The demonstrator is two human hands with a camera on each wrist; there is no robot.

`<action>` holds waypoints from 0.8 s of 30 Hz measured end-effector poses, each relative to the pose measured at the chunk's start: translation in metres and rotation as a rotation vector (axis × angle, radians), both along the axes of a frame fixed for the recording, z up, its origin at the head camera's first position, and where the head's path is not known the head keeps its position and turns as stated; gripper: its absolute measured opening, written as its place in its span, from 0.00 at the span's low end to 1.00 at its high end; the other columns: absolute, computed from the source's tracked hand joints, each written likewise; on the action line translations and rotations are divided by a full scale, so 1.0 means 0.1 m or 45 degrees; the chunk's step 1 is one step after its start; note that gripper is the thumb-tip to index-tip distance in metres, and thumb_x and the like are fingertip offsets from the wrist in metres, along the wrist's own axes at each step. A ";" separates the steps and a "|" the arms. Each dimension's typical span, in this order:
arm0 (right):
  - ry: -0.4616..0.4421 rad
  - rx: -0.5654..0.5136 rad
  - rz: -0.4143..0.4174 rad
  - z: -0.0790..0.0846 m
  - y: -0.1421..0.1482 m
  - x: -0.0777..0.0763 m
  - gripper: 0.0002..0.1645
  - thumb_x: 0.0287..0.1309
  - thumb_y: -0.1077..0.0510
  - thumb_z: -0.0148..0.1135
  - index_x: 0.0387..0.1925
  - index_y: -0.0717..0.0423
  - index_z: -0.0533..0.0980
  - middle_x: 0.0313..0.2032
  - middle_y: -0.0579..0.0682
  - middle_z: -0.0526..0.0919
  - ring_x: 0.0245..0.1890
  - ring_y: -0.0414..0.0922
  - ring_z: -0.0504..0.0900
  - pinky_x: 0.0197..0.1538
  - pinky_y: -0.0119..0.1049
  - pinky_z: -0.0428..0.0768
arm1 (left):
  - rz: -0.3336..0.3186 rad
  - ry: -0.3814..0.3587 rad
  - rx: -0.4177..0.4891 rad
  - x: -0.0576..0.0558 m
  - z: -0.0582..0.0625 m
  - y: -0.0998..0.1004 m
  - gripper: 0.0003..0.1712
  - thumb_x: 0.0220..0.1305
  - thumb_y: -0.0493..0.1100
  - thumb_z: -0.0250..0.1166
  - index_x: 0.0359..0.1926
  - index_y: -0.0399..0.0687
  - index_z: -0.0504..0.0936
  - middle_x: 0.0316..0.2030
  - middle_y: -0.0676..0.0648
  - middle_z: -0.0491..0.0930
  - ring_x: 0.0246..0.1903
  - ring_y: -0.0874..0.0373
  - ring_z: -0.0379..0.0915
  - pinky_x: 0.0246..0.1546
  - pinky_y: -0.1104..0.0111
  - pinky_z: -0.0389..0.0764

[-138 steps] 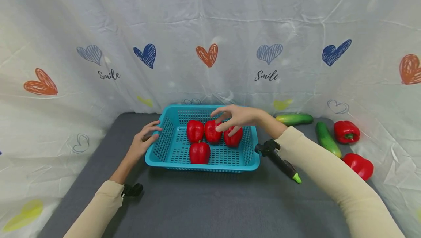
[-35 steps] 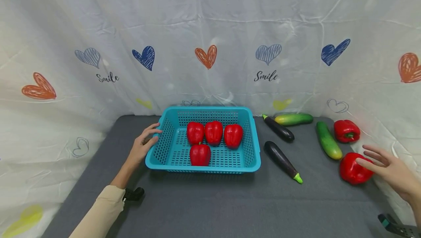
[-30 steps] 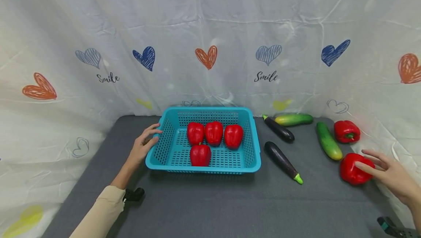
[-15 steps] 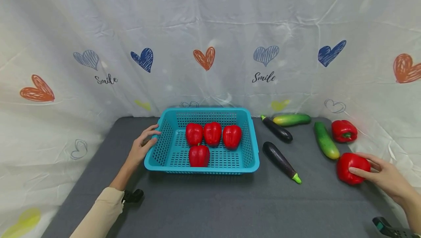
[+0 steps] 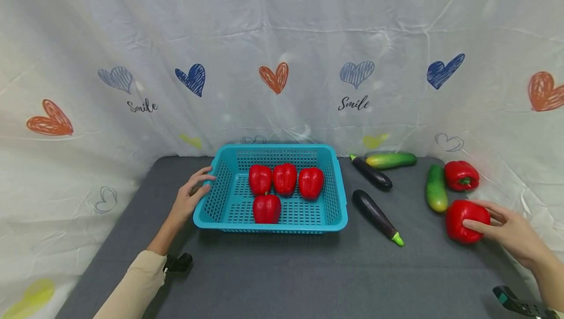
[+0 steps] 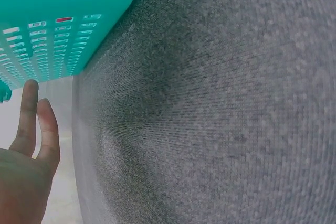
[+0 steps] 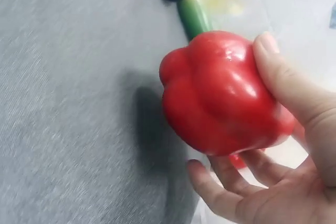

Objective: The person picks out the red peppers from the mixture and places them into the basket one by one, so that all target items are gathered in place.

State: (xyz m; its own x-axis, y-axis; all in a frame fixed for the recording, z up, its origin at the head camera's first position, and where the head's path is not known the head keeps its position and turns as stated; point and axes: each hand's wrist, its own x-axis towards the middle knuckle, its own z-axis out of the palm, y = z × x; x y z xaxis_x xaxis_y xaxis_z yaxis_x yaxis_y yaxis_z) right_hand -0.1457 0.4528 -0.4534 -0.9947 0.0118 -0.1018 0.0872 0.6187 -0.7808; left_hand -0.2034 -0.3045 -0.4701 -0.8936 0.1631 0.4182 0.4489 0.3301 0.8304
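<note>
On the right of the head view, my right hand (image 5: 513,233) grips a red bell pepper (image 5: 466,221), thumb on its near side and fingers behind. The right wrist view shows the thumb pressed on the glossy pepper (image 7: 226,93), fingers beneath, its shadow on the cloth. Just beyond lies a green cucumber (image 5: 436,189), with another red bell pepper (image 5: 461,175) beside it. My left hand (image 5: 189,194) rests with loose fingers at the left rim of a blue perforated basket (image 5: 282,227). Inside are several red bell peppers (image 5: 267,209). In the left wrist view, fingertips meet the basket wall (image 6: 58,40).
Two dark eggplants (image 5: 376,216) lie right of the basket. A yellow-green cucumber (image 5: 391,160) lies at the back edge. Grey cloth (image 5: 308,280) covers the table, and a white curtain (image 5: 246,40) with printed hearts hangs behind and at the sides.
My right hand has gone from over the basket to the far right, gripped a bell pepper and shifted it left. The nearby cucumber has swung round. My left hand stays at the rim.
</note>
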 end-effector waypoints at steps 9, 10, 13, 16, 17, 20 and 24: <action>0.072 -0.222 0.040 0.09 -0.06 -0.06 0.31 0.70 0.59 0.64 0.69 0.37 0.68 0.49 0.37 0.68 0.40 0.33 0.73 0.37 0.44 0.86 | 0.004 0.003 0.007 0.01 0.01 0.01 0.16 0.78 0.32 0.53 0.60 0.32 0.78 0.73 0.39 0.60 0.69 0.44 0.59 0.52 0.72 0.72; 0.075 -0.248 0.050 0.10 -0.06 -0.07 0.31 0.70 0.60 0.64 0.69 0.37 0.69 0.49 0.35 0.69 0.41 0.33 0.74 0.37 0.44 0.86 | 0.004 0.002 0.006 0.01 0.00 0.01 0.16 0.78 0.32 0.53 0.60 0.32 0.78 0.73 0.39 0.60 0.69 0.44 0.59 0.52 0.72 0.72; 0.078 -0.288 0.080 0.14 -0.09 -0.09 0.32 0.71 0.62 0.62 0.71 0.37 0.68 0.51 0.35 0.69 0.42 0.33 0.74 0.37 0.44 0.86 | 0.008 0.000 0.005 0.01 0.00 0.01 0.16 0.78 0.33 0.53 0.60 0.32 0.78 0.73 0.39 0.61 0.69 0.42 0.59 0.52 0.72 0.72; 0.086 -0.277 0.084 0.16 -0.14 -0.12 0.34 0.71 0.62 0.61 0.73 0.38 0.66 0.53 0.37 0.67 0.44 0.33 0.73 0.38 0.43 0.86 | 0.016 -0.005 0.004 0.00 0.00 0.00 0.16 0.78 0.33 0.53 0.60 0.32 0.78 0.73 0.40 0.61 0.69 0.43 0.59 0.52 0.72 0.72; 0.089 -0.267 0.078 0.17 -0.15 -0.14 0.34 0.71 0.62 0.62 0.73 0.38 0.65 0.53 0.37 0.66 0.44 0.33 0.73 0.38 0.43 0.86 | 0.016 -0.009 0.008 0.00 0.00 0.00 0.16 0.78 0.33 0.53 0.60 0.32 0.78 0.73 0.40 0.61 0.69 0.45 0.60 0.52 0.72 0.72; 0.098 -0.244 0.065 0.19 -0.21 -0.18 0.36 0.70 0.60 0.63 0.74 0.37 0.64 0.56 0.41 0.65 0.46 0.35 0.70 0.38 0.43 0.86 | 0.012 -0.010 0.016 0.00 0.00 0.01 0.16 0.78 0.33 0.53 0.60 0.32 0.78 0.74 0.40 0.60 0.68 0.51 0.61 0.52 0.72 0.73; 0.111 -0.224 0.082 0.24 -0.26 -0.23 0.36 0.70 0.59 0.63 0.75 0.37 0.63 0.60 0.47 0.61 0.49 0.38 0.66 0.38 0.44 0.85 | 0.002 -0.004 0.031 0.00 0.00 0.01 0.16 0.78 0.33 0.53 0.60 0.31 0.77 0.73 0.39 0.60 0.68 0.54 0.61 0.52 0.72 0.73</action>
State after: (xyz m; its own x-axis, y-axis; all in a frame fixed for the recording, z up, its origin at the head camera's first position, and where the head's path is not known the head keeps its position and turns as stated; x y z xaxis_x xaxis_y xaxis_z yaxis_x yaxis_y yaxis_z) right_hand -0.1688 0.4267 -0.4291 -0.9980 -0.0628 -0.0101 -0.0209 0.4741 -0.8802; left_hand -0.2030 -0.3036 -0.4703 -0.8952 0.1513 0.4192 0.4456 0.3108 0.8395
